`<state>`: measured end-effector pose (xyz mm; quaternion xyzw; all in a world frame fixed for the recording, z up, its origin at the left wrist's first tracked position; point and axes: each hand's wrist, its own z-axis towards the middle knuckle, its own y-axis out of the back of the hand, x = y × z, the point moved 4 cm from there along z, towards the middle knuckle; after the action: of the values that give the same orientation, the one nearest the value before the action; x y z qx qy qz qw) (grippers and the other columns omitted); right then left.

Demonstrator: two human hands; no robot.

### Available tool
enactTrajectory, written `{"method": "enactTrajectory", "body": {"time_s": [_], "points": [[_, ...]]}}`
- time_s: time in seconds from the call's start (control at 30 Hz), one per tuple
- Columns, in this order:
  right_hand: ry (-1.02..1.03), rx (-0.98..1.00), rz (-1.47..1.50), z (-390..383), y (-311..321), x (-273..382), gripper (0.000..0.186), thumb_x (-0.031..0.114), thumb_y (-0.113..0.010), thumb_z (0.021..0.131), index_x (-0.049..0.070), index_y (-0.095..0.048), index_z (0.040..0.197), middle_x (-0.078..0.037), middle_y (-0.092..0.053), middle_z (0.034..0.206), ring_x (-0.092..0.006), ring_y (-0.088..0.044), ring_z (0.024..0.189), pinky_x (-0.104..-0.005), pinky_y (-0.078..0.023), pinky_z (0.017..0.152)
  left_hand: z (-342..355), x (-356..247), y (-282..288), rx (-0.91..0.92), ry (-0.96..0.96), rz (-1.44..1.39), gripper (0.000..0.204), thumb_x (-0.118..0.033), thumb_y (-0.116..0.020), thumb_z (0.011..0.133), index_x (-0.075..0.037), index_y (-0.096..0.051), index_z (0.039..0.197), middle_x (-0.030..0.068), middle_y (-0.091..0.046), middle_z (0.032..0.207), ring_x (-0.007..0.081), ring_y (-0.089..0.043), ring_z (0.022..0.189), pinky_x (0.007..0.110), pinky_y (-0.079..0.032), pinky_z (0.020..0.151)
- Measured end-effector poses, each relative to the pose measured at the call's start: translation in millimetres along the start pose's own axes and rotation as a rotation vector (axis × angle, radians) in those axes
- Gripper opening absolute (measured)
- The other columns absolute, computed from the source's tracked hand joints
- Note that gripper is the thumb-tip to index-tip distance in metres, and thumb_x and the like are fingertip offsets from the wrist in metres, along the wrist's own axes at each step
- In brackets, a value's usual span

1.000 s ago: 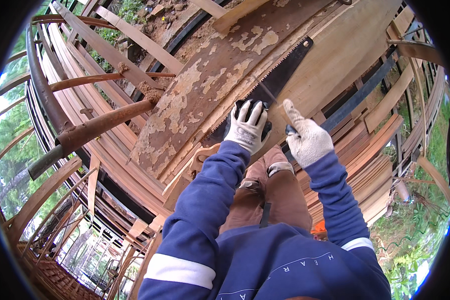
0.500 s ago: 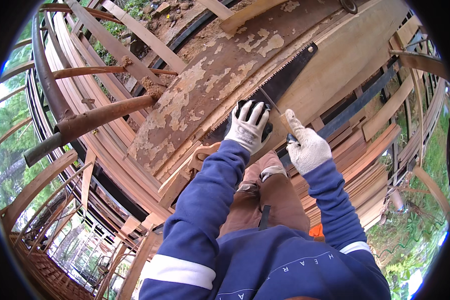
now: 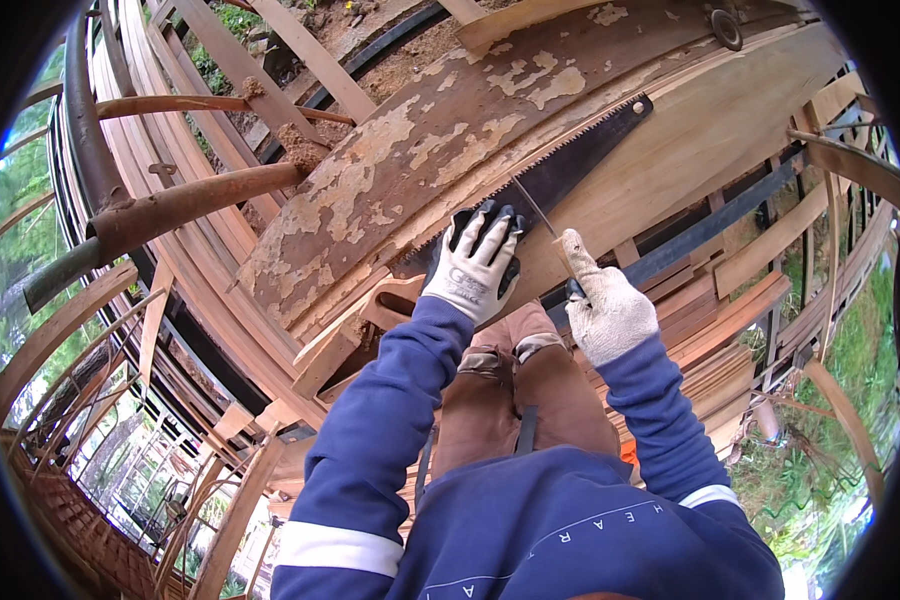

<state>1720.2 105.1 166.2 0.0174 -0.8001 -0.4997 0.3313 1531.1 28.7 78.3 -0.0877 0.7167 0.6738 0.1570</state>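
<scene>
A hand saw (image 3: 582,158) lies slantwise across the boards, its dark blade's toothed edge facing away from me and its wooden handle near my left sleeve. My left hand (image 3: 478,262), in a white glove with black on the fingers, rests on the blade with fingers spread. In my right hand (image 3: 612,312), also gloved, is a thin file (image 3: 536,210) with a light wooden handle. My index finger stretches along that handle. The file's slim metal shaft crosses the blade, and its tip meets the teeth about midway. The grip's lower end is hidden in my palm.
Beneath the saw lies a pale wide plank (image 3: 700,150), beside a brown board with flaking patches (image 3: 390,180). A rusty pipe (image 3: 200,205) juts in from the left. Long timber strips (image 3: 150,100) and stacked boards (image 3: 715,330) flank me. A metal ring (image 3: 727,30) sits at the far end.
The view has shifted slightly, so the saw and boards sit a little differently in the picture. My left hand stays on the blade, and the file still crosses it at the teeth.
</scene>
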Motion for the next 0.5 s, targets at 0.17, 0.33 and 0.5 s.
{"method": "enactTrajectory", "body": {"time_s": [0.17,0.33,0.5], "points": [[-0.084,0.115,-0.015,2.3,4.4,8.9,0.076,0.003,-0.067,0.083,0.028,-0.052,0.154,-0.017,-0.061,0.083,-0.0359,-0.065,0.072,-0.0424,-0.056,0.069,2.2,-3.1,3.5,-0.023,0.003,-0.004,0.05,-0.036,-0.071,0.087,-0.012,-0.067,0.13,0.0099,-0.054,0.151,0.0373,-0.049,0.136,0.059,-0.039,0.11],[-0.039,0.088,-0.03,2.3,6.2,8.6,0.071,0.012,-0.067,0.088,0.028,-0.051,0.155,-0.015,-0.06,0.081,-0.0343,-0.063,0.065,-0.0437,-0.055,0.061,2.1,-2.8,5.1,-0.017,0.007,-0.023,0.049,-0.036,-0.072,0.086,-0.012,-0.068,0.129,0.0099,-0.053,0.152,0.037,-0.05,0.135,0.059,-0.039,0.11],[-0.04,0.094,-0.042,1.4,10.2,10.6,0.07,0.016,-0.069,0.088,0.028,-0.05,0.155,-0.014,-0.059,0.079,-0.0331,-0.063,0.063,-0.0435,-0.054,0.058,3.1,-3.3,5.0,0.004,0.02,-0.027,0.049,-0.037,-0.072,0.086,-0.013,-0.069,0.129,0.0095,-0.055,0.151,0.0368,-0.051,0.135,0.059,-0.039,0.11]]}}
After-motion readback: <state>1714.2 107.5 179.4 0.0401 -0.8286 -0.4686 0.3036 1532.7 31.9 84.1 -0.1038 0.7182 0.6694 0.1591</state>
